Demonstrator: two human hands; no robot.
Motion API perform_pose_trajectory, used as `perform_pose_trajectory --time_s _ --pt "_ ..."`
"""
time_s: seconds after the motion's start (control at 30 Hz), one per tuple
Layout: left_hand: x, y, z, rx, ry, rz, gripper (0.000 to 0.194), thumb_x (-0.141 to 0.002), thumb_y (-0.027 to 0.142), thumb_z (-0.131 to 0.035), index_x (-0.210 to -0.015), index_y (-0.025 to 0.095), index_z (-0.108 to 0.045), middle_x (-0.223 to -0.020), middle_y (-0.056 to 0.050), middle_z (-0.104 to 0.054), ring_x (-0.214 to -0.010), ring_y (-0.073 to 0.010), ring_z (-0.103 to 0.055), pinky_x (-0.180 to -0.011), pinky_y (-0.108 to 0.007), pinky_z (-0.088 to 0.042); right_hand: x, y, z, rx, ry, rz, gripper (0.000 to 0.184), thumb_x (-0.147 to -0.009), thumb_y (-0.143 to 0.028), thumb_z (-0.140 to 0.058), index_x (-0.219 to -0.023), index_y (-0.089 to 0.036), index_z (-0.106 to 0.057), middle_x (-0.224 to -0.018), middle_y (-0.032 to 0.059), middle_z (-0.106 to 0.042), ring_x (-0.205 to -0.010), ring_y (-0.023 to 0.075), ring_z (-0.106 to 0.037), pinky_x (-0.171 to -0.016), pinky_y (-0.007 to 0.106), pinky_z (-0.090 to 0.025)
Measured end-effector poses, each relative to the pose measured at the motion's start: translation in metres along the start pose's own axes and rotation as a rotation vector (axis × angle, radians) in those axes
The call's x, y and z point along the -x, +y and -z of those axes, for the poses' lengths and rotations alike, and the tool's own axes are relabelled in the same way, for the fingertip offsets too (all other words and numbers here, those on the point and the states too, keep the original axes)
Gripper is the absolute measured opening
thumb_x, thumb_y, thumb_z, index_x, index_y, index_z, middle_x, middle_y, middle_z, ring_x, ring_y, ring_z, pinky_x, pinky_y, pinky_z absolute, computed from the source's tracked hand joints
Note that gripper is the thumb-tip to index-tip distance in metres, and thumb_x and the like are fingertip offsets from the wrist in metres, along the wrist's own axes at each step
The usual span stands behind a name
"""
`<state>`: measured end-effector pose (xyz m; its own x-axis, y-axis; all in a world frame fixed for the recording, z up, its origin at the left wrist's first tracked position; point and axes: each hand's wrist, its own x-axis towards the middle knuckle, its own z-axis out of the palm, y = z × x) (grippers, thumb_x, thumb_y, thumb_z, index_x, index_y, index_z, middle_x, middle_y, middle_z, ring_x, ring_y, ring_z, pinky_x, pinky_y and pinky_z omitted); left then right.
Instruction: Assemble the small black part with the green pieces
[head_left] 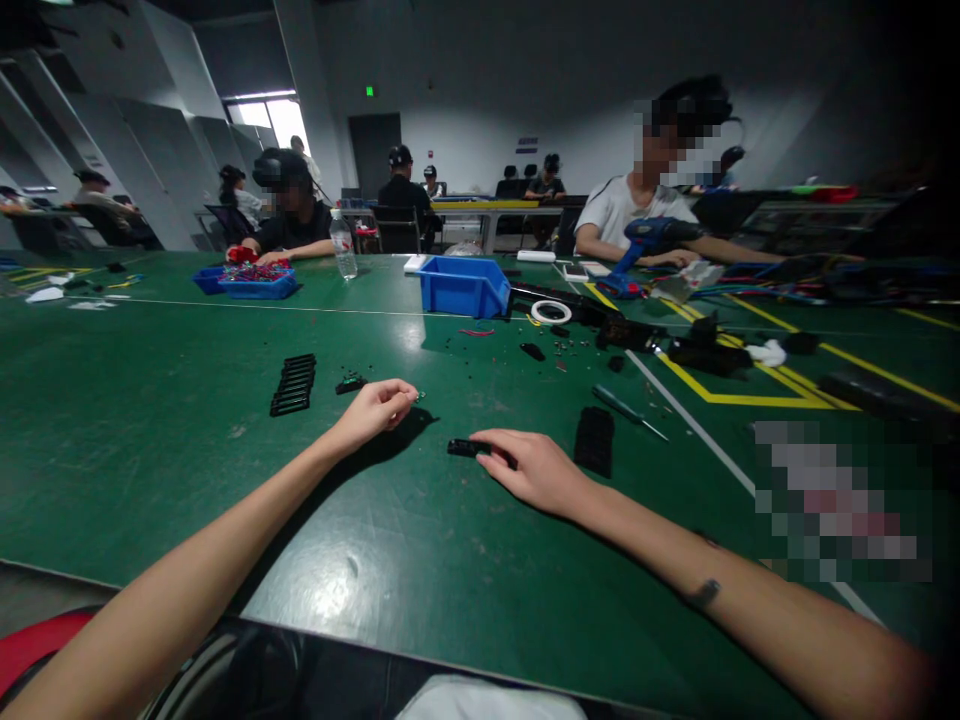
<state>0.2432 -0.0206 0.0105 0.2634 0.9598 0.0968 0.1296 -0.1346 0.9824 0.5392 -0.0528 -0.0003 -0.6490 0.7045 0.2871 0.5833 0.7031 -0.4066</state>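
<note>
My left hand (381,402) is above the green table, its thumb and forefinger pinched together. A tiny shiny bit shows at the fingertips, too small to name. Lower and to the right, my right hand (529,465) grips a small, long black part (463,448) close to the tabletop. Its fingers cover the right end of that part. Just behind my left hand lies a small black piece (350,384) with green bits on it. Farther left, several slim black parts (293,384) lie side by side in a neat row.
Right of my right hand are a black pad (594,441) and a screwdriver (628,411). Behind stand a blue bin (463,288), a white ring of tape (551,312), scattered small pieces and a blue power drill (637,250). A water bottle (343,247) stands farther left; co-workers sit across the table.
</note>
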Motion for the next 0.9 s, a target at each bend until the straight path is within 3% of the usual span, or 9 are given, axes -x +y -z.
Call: perform_pose_trajectory --time_s 0.23,0.43,0.6,0.9 --pt "0.001 -0.002 -0.007 0.153 -0.071 0.052 0.035 -0.086 0.048 -0.072 -0.091 0.015 -0.058 -0.057 0.007 -0.045 -0.043 -0.0035 -0.032 -0.042 -0.017 -0.019 0.000 0.000 0.000 -0.003 0.001 0.017 0.028 -0.098 -0.030 -0.056 -0.122 -0.021 -0.069 -0.086 0.0038 -0.072 -0.075 0.0172 -0.066 -0.070 0.027 -0.046" --pt "0.002 -0.001 -0.012 0.247 -0.147 0.056 0.033 -0.088 0.047 -0.070 -0.088 0.017 -0.054 -0.060 0.006 -0.047 -0.043 -0.0040 -0.035 -0.040 -0.017 -0.026 0.000 0.001 0.000 0.000 -0.003 0.028 0.028 -0.099 -0.030 -0.055 -0.121 -0.020 -0.069 -0.087 0.0043 -0.072 -0.075 0.0173 -0.066 -0.072 0.028 -0.047" --pt "0.005 0.002 -0.020 0.202 -0.147 0.073 0.033 -0.091 0.047 -0.067 -0.091 0.017 -0.053 -0.063 0.004 -0.053 -0.044 -0.0046 -0.040 -0.039 -0.016 -0.029 0.000 0.000 0.001 0.001 -0.007 0.044 0.028 -0.100 -0.031 -0.054 -0.121 -0.021 -0.070 -0.091 0.0050 -0.072 -0.079 0.0179 -0.066 -0.074 0.028 -0.048" --pt "0.005 0.002 -0.019 0.227 -0.172 0.057 0.030 -0.093 0.044 -0.063 -0.088 0.016 -0.053 -0.070 0.001 -0.059 -0.047 -0.0055 -0.046 -0.040 -0.016 -0.032 -0.001 -0.001 0.001 0.007 -0.010 0.047 0.029 -0.099 -0.030 -0.055 -0.121 -0.019 -0.070 -0.090 0.0047 -0.072 -0.079 0.0173 -0.066 -0.073 0.027 -0.047"
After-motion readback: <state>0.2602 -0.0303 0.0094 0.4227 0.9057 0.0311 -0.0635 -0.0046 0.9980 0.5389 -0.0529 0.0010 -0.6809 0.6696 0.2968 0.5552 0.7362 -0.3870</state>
